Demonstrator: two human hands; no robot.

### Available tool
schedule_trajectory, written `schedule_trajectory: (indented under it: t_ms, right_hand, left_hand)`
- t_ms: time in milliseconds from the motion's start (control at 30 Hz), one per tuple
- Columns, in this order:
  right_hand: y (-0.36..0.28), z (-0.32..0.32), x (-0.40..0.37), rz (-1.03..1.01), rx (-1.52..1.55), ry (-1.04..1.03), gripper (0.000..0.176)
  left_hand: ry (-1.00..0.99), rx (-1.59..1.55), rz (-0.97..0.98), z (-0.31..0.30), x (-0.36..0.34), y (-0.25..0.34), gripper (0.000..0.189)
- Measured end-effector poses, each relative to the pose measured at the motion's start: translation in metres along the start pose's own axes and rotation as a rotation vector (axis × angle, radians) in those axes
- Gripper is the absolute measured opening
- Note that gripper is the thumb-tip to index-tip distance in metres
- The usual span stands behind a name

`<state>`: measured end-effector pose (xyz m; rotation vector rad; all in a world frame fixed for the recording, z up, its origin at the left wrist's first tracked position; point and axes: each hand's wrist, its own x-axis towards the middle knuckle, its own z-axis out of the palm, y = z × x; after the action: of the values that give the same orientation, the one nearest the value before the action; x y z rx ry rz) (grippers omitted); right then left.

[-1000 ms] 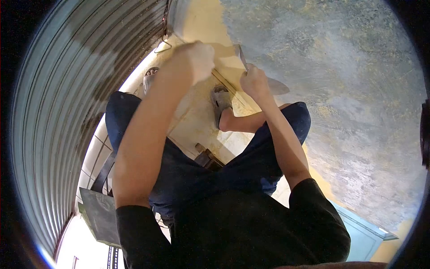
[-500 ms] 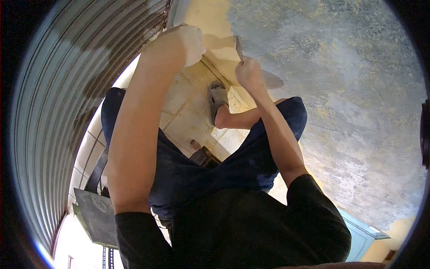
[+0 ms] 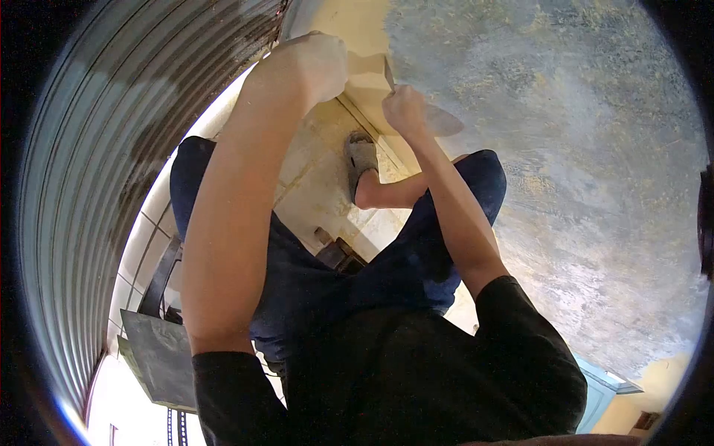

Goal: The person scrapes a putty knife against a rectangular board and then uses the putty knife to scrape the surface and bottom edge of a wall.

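Observation:
My right hand (image 3: 405, 110) is shut on a scraper, whose thin metal blade (image 3: 388, 74) sticks up against the wall at the border between the yellow patch (image 3: 349, 26) and the grey mottled surface (image 3: 565, 111). My left hand (image 3: 316, 63) is pale and seen from the back. It presses against the yellow part of the wall just left of the blade, with its fingers hidden. Both arms reach forward over my knees in dark blue trousers.
A corrugated metal shutter (image 3: 111, 134) runs along the left. My foot in a grey sandal (image 3: 362, 160) stands on the pale tiled floor (image 3: 312, 186). A dark flat board (image 3: 156, 357) lies at lower left, and a dark wooden piece (image 3: 338, 256) sits between my legs.
Both hands have moved up the wall. The scraper blade has shifted up and slightly left along the yellow patch's edge, and the left hand has risen with it.

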<state>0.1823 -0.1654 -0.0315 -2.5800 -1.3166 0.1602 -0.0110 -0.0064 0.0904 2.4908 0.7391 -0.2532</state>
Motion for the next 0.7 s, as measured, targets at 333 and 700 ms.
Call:
schedule_trajectory:
  t_ms: [333, 700]
  right_hand:
    - [0.005, 0.004, -0.013, 0.041, -0.089, -0.028, 0.025]
    - [0.028, 0.013, -0.005, -0.044, -0.126, -0.051, 0.025]
  left_hand:
    - [0.088, -0.136, -0.007, 0.005, 0.002, -0.001, 0.040]
    - [0.043, -0.106, -0.014, 0.014, 0.004, -0.005, 0.037]
